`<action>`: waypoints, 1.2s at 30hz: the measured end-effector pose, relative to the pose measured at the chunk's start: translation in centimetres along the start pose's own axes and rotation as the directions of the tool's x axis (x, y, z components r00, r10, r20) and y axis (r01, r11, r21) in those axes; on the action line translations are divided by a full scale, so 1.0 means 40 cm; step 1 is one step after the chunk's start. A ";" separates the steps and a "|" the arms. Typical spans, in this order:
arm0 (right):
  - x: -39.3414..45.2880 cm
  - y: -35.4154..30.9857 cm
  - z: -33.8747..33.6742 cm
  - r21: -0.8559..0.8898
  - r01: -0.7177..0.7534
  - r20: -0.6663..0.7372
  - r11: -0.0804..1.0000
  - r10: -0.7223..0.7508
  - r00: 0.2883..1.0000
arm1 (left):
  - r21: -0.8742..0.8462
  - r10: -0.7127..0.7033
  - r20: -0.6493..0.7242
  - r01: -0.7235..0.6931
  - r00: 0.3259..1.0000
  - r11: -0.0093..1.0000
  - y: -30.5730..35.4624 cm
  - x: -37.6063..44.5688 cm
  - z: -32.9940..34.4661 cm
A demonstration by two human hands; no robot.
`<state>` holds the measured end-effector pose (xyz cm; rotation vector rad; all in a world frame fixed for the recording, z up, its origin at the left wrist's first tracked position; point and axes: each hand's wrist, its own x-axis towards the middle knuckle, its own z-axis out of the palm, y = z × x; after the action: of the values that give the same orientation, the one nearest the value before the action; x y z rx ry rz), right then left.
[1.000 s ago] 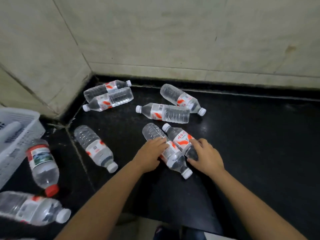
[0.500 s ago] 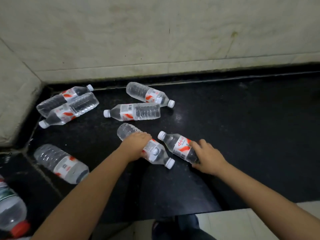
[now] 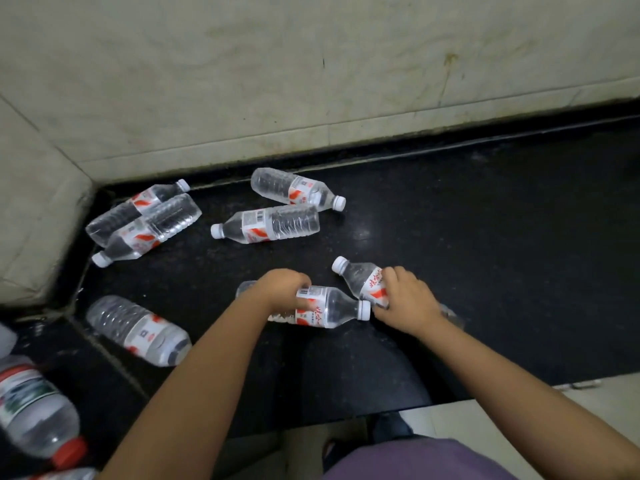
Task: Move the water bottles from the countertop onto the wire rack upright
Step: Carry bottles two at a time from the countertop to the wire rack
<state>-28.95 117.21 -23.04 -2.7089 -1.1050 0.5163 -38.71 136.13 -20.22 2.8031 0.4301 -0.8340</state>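
Note:
Several clear water bottles with white caps and red-and-white labels lie on their sides on the black countertop (image 3: 502, 237). My left hand (image 3: 282, 289) wraps around the body of one bottle (image 3: 332, 308) whose cap points right. My right hand (image 3: 405, 299) grips a second bottle (image 3: 356, 277) whose cap points up-left. Two bottles (image 3: 284, 223) (image 3: 298, 190) lie further back in the middle. A pair (image 3: 145, 220) rests against the left corner. One more (image 3: 138, 330) lies at the near left. No wire rack is in view.
A red-capped bottle with a green label (image 3: 33, 407) lies at the lower left edge. Beige tiled walls (image 3: 277, 81) close the back and left side. The countertop's front edge (image 3: 485, 393) runs just above a pale floor and my purple clothing.
Both hands have closed around their bottles. The left bottle has turned so its cap points right, near the right hand. The view has shifted right; the white basket is out of frame.

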 end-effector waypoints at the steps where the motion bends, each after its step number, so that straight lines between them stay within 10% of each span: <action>1: 0.000 0.002 0.003 -0.005 0.006 -0.003 1.000 -0.006 1.000 | -0.024 -0.010 0.013 0.010 1.000 1.000 -0.003 -0.001 -0.002; 6: 0.007 0.016 0.003 0.047 0.007 -0.009 0.999 -0.007 1.000 | -0.056 -0.022 0.047 0.024 0.999 0.998 -0.001 -0.002 0.002; 12: 0.013 0.016 0.007 0.026 0.026 -0.030 0.999 -0.025 0.999 | 0.026 0.070 -0.248 -0.066 0.966 0.997 0.033 -0.028 0.068; 26: 0.003 0.011 0.015 0.080 0.006 -0.051 0.997 -0.002 0.999 | 0.032 0.043 -0.191 -0.038 0.981 0.999 0.041 -0.020 0.069; 36: -0.022 0.026 0.010 0.091 -0.215 -0.071 0.972 0.222 0.973 | -0.068 -0.350 -0.292 0.346 0.890 0.936 0.111 -0.011 0.082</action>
<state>-29.02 115.88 -23.49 -2.7661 -0.7524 0.4682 -39.27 131.02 -22.25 2.8888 1.0076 -0.4511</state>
